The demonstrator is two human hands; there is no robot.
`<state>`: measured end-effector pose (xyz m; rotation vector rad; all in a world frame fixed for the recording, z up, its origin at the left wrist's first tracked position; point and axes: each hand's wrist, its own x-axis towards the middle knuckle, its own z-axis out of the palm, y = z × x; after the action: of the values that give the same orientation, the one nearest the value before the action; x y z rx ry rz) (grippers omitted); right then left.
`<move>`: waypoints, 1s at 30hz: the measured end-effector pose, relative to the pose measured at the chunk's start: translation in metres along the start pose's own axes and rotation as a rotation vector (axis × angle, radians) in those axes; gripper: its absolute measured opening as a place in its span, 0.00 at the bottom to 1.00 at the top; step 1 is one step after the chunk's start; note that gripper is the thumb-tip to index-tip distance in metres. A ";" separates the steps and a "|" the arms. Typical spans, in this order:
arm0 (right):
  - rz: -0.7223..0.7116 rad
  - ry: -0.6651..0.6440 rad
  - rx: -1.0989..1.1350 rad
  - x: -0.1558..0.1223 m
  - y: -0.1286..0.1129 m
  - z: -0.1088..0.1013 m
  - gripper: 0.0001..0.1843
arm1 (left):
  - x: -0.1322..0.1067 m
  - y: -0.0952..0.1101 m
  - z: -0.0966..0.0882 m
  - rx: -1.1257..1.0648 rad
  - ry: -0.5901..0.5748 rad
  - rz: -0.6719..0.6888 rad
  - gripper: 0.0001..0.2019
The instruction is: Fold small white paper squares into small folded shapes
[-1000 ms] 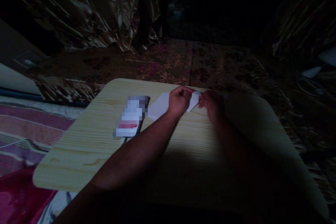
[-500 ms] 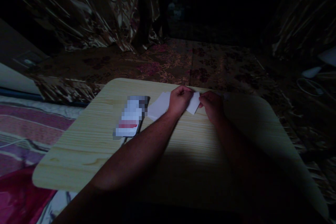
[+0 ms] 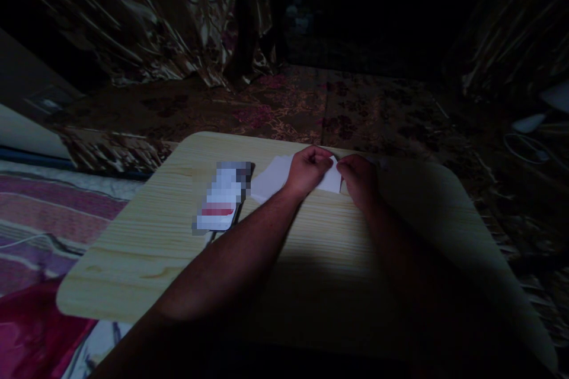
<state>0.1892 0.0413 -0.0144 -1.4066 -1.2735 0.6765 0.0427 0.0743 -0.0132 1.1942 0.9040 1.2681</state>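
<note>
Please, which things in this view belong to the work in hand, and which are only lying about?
In use: white paper, in left hand and right hand; probably white sheets left of them.
Lying about: smartphone on the table; striped bedding; red cloth at lower left.

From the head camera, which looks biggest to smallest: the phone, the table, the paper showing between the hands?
1. Table
2. Phone
3. Held paper, counting only its visible part; some is covered
</note>
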 end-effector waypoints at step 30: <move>-0.008 0.027 0.096 0.002 0.011 0.003 0.12 | -0.001 0.001 0.001 -0.056 0.020 0.011 0.12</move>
<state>0.1909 0.0460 -0.0244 -1.3272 -1.2095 0.7015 0.0437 0.0735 -0.0125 1.1456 0.8716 1.3088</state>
